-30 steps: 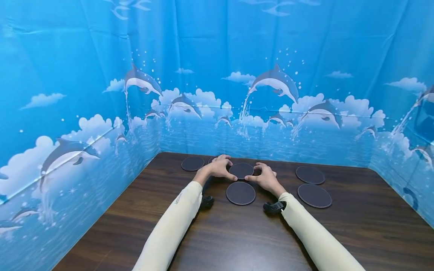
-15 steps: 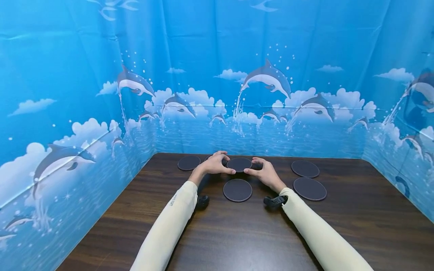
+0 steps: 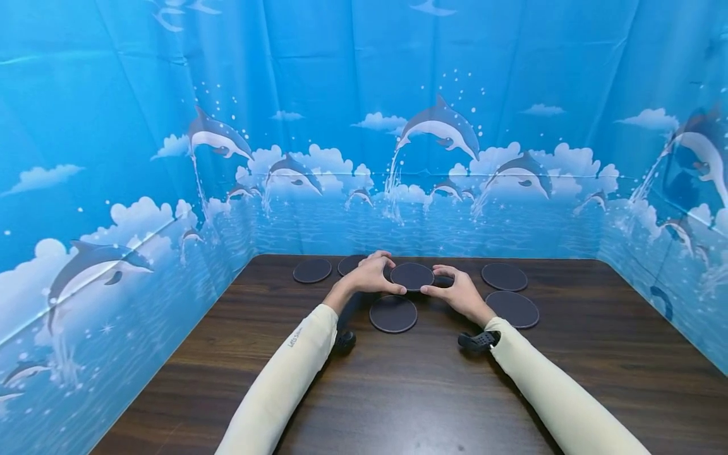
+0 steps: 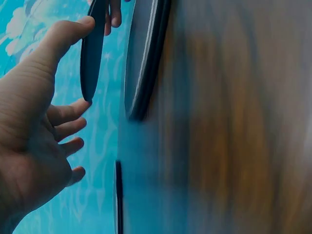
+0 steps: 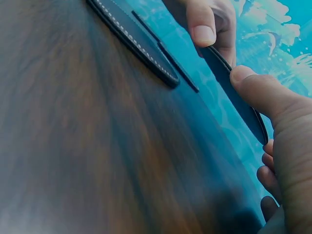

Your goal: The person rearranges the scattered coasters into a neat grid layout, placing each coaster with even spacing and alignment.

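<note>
Both hands hold one dark round coaster (image 3: 412, 277) between them, raised off the table near its back edge. My left hand (image 3: 370, 275) pinches its left rim between thumb and fingertips. Its right rim is pinched by my right hand (image 3: 458, 293) in the same way. In the left wrist view the coaster (image 4: 92, 53) appears nearly edge-on, apart from the table. The right wrist view shows both thumbs on the held coaster (image 5: 236, 95). Just in front of it, another coaster (image 3: 394, 314) with a stitched rim lies flat on the table.
Two coasters lie at the back left, one outer (image 3: 312, 270) and one inner (image 3: 348, 264) partly hidden by my left hand. Two more lie at the right, one farther (image 3: 504, 277) and one nearer (image 3: 513, 309). A dolphin-print curtain (image 3: 318, 221) surrounds the brown wooden table (image 3: 392, 392).
The held coaster has risen off the table and then shifted right, both hands moving with it. The head view has turned slightly to the right. The other coasters stay in place.
</note>
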A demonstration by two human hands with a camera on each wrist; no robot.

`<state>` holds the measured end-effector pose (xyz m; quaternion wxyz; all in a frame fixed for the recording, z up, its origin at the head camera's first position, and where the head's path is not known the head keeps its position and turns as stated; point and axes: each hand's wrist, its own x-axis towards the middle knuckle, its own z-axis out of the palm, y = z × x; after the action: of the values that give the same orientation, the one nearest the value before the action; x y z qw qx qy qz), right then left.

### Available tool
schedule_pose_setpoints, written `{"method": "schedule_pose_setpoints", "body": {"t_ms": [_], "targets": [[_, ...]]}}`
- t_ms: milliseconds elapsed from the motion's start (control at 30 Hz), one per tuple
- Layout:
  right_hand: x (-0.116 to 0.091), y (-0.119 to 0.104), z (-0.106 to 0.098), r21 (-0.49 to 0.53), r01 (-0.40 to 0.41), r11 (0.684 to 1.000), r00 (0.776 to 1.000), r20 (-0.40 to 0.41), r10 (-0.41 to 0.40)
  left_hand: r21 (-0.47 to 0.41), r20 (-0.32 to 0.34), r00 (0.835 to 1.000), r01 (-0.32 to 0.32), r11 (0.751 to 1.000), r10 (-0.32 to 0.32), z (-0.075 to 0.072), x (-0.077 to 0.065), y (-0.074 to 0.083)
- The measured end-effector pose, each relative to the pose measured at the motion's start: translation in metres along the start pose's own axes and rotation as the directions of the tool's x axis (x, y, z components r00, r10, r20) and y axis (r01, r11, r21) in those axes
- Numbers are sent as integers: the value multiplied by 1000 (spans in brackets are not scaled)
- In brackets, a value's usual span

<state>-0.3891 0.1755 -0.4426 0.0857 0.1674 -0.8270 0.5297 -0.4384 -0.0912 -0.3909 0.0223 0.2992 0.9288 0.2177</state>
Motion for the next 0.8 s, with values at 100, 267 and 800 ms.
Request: {"method": "schedule_pose_setpoints", "body": {"t_ms": [100,267,800], "targets": [[-7,3,-9,-36,-3,999,1000,-11,3,40,10,1000,-16,999,15,5,2,10],[-18,5,-22,-73,-1,997,1000,-11,0,66,10,1000,-23,998,22,11,5,24],[-47,7,-49,-123,28,992,999,22,-25,141,19,999,-52,989,50,27,4,58]]}}
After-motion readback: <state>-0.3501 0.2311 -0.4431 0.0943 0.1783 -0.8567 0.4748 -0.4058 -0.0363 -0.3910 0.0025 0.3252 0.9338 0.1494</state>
